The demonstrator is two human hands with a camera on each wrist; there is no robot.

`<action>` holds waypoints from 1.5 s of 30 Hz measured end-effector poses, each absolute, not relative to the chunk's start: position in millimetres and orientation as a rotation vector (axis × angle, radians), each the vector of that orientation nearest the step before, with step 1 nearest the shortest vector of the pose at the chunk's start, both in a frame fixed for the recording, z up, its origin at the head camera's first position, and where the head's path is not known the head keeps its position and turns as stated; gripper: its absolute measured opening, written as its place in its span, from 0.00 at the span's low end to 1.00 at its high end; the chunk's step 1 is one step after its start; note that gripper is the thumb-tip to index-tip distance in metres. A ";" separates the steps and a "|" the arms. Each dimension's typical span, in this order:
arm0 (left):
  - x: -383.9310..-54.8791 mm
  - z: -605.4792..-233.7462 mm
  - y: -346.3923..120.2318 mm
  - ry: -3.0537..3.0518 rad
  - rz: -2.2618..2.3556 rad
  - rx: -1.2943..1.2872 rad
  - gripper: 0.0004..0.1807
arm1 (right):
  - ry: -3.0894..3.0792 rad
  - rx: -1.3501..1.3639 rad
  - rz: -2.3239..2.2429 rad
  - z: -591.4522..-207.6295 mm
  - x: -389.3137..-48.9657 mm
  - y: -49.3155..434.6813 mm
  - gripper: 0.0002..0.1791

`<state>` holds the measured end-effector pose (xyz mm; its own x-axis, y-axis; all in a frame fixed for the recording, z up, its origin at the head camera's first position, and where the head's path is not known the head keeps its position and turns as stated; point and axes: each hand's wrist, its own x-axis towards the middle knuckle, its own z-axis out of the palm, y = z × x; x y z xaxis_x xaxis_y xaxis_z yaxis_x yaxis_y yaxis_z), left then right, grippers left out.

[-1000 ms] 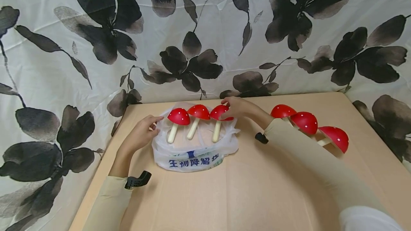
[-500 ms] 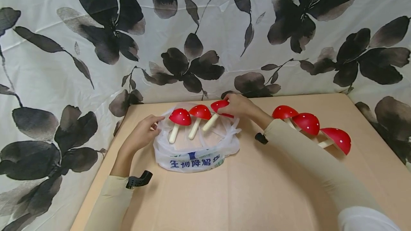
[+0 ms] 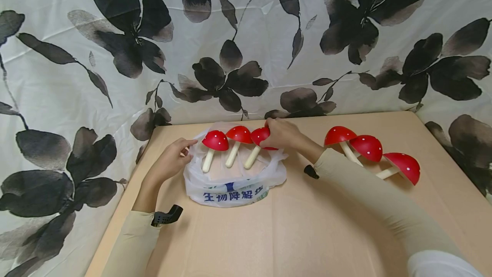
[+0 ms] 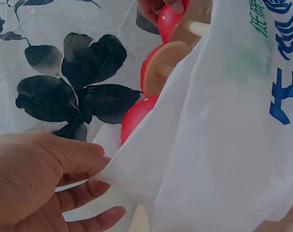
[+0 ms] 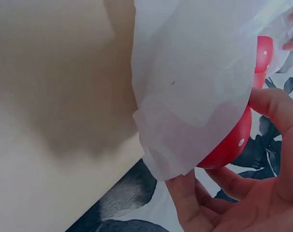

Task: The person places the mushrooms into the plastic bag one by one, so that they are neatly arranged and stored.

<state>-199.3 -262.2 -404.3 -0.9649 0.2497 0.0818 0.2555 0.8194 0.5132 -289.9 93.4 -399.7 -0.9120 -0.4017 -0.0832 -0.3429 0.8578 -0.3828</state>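
Note:
A white plastic bag [image 3: 230, 193] with blue lettering stands on the table, its mouth spread. Three toy mushrooms with red, white-dotted caps and cream stems lie in its mouth: a left one [image 3: 215, 140], a middle one [image 3: 239, 134] and a right one [image 3: 253, 157]. My right hand [image 3: 283, 134] holds the right mushroom by its cap, thumb and fingers around it; in the right wrist view the bag covers part of that red cap [image 5: 228, 145]. My left hand [image 3: 171, 159] pinches the bag's left rim between thumb and forefinger, as the left wrist view shows at the bag's edge [image 4: 132, 169].
To the right on the wooden table [image 3: 307, 225] lie three more red mushrooms: one farther back [image 3: 340, 135], a middle one [image 3: 367, 148] and a nearer one [image 3: 403, 168]. My right forearm passes just in front of them. A floral cloth [image 3: 246, 54] hangs behind the table.
The right mushroom's stem has swung from near upright to slanting toward the lower left, its cap lifting and then dropping back a little, with my right hand on it. My left hand stays at the rim.

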 end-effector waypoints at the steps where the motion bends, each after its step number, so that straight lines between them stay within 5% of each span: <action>1: -199.2 -404.4 -262.3 -2.984 -0.846 -0.417 0.26 | 2.877 -0.578 -0.529 -400.8 -290.4 94.4 0.38; 17: -196.2 -405.3 -266.1 -2.971 -0.840 -0.448 0.26 | 2.633 -0.764 -0.745 -412.1 -296.8 107.6 0.49; 45: -193.9 -401.1 -264.3 -2.984 -0.853 -0.443 0.26 | 2.786 -0.694 -0.756 -415.1 -296.8 107.1 0.45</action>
<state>-193.9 -264.3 -401.1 -0.9601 0.2671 0.0828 0.2705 0.8122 0.5169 -296.8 107.1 -415.1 -0.8766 -0.4794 -0.0429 -0.3919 0.7626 -0.5147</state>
